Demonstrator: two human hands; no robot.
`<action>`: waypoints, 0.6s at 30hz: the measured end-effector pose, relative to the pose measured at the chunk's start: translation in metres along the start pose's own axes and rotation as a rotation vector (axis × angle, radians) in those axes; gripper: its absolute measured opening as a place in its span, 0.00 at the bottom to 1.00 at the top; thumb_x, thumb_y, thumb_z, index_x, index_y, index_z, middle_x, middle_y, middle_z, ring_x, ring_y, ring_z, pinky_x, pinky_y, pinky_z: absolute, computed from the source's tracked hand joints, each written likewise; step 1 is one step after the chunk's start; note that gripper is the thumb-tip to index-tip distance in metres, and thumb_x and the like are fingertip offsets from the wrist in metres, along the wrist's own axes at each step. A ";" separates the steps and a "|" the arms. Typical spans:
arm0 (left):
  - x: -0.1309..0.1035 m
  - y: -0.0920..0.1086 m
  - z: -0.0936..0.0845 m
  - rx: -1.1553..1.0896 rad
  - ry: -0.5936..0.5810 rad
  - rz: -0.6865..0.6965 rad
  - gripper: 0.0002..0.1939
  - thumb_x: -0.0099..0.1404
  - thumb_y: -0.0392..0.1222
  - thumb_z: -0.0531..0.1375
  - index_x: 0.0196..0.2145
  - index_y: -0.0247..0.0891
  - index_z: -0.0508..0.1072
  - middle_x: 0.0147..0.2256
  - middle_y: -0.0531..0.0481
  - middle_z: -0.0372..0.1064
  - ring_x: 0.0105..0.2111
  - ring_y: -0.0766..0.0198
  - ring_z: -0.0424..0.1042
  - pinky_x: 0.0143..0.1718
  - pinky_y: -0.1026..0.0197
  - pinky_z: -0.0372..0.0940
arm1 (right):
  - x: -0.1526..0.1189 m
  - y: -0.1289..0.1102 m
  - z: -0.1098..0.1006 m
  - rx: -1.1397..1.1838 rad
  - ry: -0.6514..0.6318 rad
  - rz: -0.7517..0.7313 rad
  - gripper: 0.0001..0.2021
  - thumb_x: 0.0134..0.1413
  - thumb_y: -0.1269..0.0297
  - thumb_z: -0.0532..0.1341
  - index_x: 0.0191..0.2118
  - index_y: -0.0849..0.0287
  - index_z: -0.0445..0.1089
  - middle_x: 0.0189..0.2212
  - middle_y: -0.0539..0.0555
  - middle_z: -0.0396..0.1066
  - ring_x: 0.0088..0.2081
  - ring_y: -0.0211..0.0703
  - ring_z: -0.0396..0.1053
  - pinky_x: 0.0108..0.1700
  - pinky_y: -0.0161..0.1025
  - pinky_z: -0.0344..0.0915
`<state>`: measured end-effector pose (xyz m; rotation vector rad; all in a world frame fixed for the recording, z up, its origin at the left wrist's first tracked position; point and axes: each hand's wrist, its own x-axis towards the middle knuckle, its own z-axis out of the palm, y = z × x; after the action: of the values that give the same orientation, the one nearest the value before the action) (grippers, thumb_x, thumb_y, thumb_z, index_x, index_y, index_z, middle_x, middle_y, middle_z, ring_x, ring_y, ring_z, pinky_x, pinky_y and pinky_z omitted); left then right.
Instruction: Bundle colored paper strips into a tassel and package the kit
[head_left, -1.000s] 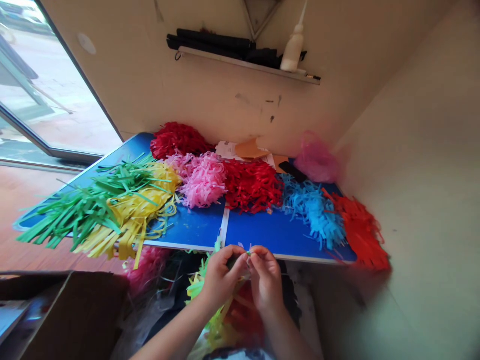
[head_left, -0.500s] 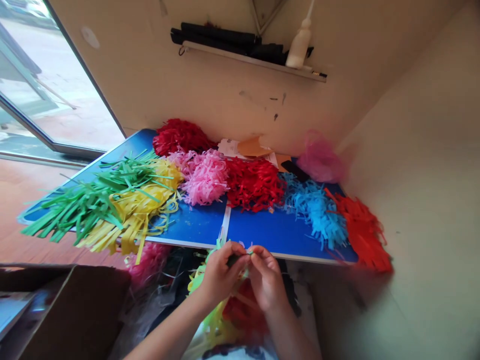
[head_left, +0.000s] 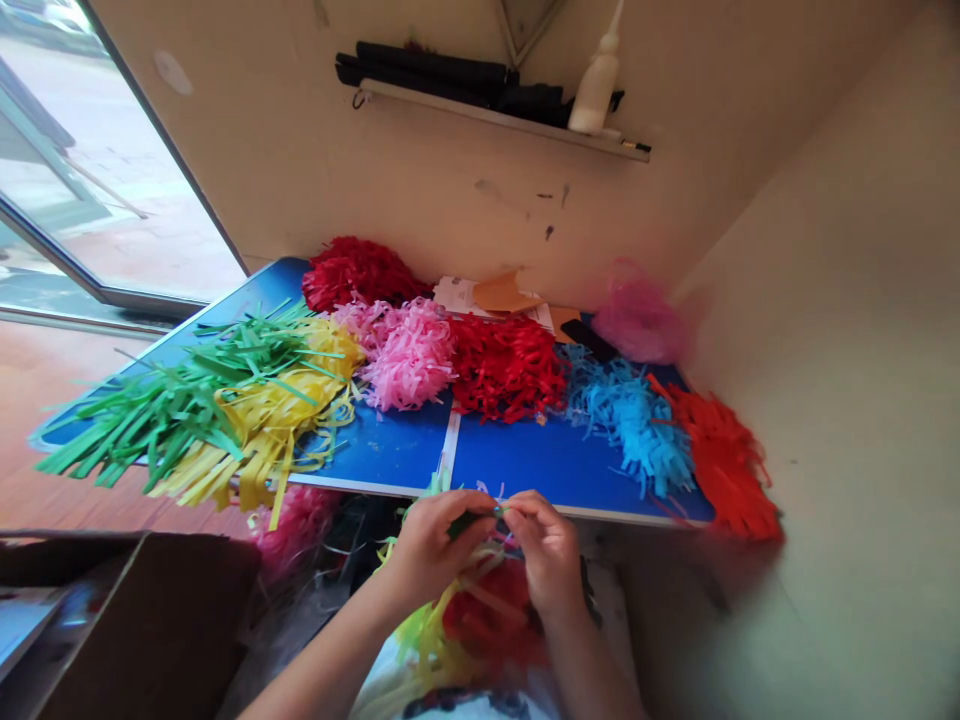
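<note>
In front of the table's near edge, my left hand [head_left: 437, 548] is closed, thumb and forefinger pinching a thin greenish strip [head_left: 500, 509]. My right hand [head_left: 549, 553] pinches the same strip from the other side, so the fingertips nearly meet. Most of the strip is hidden by the fingers. Below and between the hands, yellow-green streamers [head_left: 431, 630] and red streamers [head_left: 487, 610] lie over my lap. Pale green strands [head_left: 437, 483] stick up behind my left hand.
A blue folding table [head_left: 397, 445] bears green [head_left: 165, 400], yellow [head_left: 292, 400], pink [head_left: 411, 355], red [head_left: 510, 368], light blue [head_left: 634, 415] and orange-red [head_left: 727, 460] fringe bunches. A cardboard box [head_left: 150, 630] stands lower left. Above is a wall shelf [head_left: 487, 115] with a white bottle [head_left: 596, 85].
My hands have shifted slightly, the right one a little to the right, and both still pinch the strip. The view has moved a little. The bunches on the table lie as before.
</note>
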<state>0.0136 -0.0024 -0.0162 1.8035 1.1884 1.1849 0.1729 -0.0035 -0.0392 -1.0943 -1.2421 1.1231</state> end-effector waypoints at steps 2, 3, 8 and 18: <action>0.002 0.002 -0.004 0.028 -0.032 0.041 0.05 0.62 0.41 0.63 0.37 0.40 0.75 0.32 0.50 0.77 0.32 0.64 0.75 0.34 0.65 0.67 | 0.002 0.000 -0.003 -0.018 0.018 -0.021 0.07 0.53 0.60 0.66 0.28 0.56 0.75 0.29 0.49 0.70 0.33 0.41 0.66 0.39 0.36 0.62; 0.003 0.003 -0.006 0.029 -0.039 0.051 0.04 0.63 0.41 0.63 0.36 0.40 0.75 0.32 0.50 0.77 0.32 0.64 0.75 0.34 0.65 0.67 | 0.003 0.001 -0.003 0.004 0.023 -0.018 0.07 0.52 0.60 0.66 0.27 0.56 0.74 0.28 0.49 0.70 0.33 0.40 0.66 0.38 0.36 0.62; 0.004 0.003 -0.012 0.078 -0.045 0.139 0.03 0.63 0.37 0.62 0.37 0.40 0.73 0.36 0.50 0.76 0.37 0.63 0.75 0.40 0.63 0.67 | 0.000 0.005 -0.004 0.064 0.027 -0.051 0.06 0.52 0.62 0.67 0.27 0.56 0.75 0.27 0.48 0.72 0.31 0.39 0.67 0.37 0.35 0.63; -0.001 -0.002 -0.002 0.161 0.117 0.402 0.06 0.63 0.32 0.62 0.36 0.41 0.72 0.32 0.55 0.76 0.32 0.68 0.75 0.57 0.54 0.60 | -0.004 0.000 -0.002 0.027 0.030 -0.158 0.04 0.52 0.69 0.67 0.31 0.51 0.78 0.30 0.47 0.78 0.34 0.40 0.73 0.41 0.35 0.67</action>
<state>0.0113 -0.0024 -0.0180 2.1924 1.0373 1.4698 0.1748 -0.0075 -0.0397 -0.9712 -1.2634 0.9973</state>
